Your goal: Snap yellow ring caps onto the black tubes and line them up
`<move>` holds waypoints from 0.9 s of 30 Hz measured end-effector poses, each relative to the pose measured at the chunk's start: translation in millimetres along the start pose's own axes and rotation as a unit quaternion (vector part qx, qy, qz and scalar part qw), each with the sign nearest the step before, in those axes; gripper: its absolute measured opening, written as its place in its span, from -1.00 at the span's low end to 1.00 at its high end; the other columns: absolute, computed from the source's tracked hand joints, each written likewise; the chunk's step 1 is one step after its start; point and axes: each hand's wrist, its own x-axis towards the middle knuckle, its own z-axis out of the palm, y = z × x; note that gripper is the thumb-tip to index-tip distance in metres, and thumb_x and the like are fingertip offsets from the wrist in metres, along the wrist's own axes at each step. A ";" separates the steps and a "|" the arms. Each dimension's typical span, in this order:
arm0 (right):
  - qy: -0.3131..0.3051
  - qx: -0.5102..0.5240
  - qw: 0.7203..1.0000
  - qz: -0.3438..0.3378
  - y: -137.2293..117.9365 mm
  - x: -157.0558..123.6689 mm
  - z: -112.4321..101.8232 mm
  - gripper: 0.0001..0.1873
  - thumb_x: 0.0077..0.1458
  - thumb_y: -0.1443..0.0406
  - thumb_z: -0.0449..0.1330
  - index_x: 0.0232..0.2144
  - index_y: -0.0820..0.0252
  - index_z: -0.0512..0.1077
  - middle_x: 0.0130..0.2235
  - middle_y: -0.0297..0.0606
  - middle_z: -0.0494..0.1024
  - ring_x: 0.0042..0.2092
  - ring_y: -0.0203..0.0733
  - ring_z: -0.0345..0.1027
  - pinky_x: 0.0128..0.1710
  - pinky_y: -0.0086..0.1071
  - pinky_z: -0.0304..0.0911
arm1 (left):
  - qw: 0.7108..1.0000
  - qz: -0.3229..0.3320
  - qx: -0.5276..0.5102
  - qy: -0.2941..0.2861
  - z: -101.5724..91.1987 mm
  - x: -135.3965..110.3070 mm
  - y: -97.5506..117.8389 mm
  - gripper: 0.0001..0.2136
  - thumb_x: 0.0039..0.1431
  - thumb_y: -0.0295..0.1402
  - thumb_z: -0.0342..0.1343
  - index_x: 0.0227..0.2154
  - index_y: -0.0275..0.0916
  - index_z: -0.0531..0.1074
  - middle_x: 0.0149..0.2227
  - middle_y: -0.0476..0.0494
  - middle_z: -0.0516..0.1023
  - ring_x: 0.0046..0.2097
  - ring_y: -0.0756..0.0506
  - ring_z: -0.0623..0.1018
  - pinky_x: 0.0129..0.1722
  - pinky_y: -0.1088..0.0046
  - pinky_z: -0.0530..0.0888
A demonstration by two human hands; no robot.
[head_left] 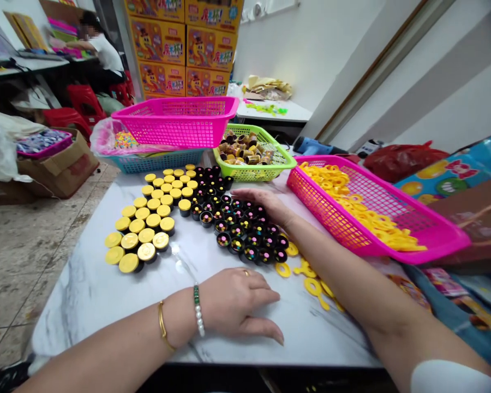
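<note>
My left hand (241, 303) rests low over the marble-patterned table (155, 311), its fingers stretched out and apart with nothing in them. Fingers extended, my right hand (265, 203) lies along the back right side of a cluster of small black cups (251, 240); its fingertips are partly hidden by them. Candy bits in pink, yellow and green show inside the cups. To their left stand several black cups topped with yellow lids (146, 236). Loose yellow plastic rings (312, 286), some with a handle, lie partly beneath my right forearm.
A pink basket (372, 188) of yellow rings stands at the right. Behind the cups are a green basket (262, 173) of brown-and-gold cups and a pink basket (175, 123) over a blue basket (147, 162). Cartons (159, 41) are stacked behind; a person (106, 52) sits far left.
</note>
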 end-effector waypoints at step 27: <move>0.106 0.130 0.983 -0.079 -67.4 -4.5 -29.4 -0.49 0.10 -0.12 0.20 -0.23 0.20 0.55 -0.19 -0.16 0.66 -0.09 -0.13 0.55 0.04 -0.19 0.40 | 0.995 0.038 0.091 -0.027 -11.7 -1.8 6.9 -0.63 0.32 -0.15 0.00 -0.06 -0.36 0.47 -0.17 -0.33 0.60 -0.11 -0.17 0.58 -0.06 0.27 0.52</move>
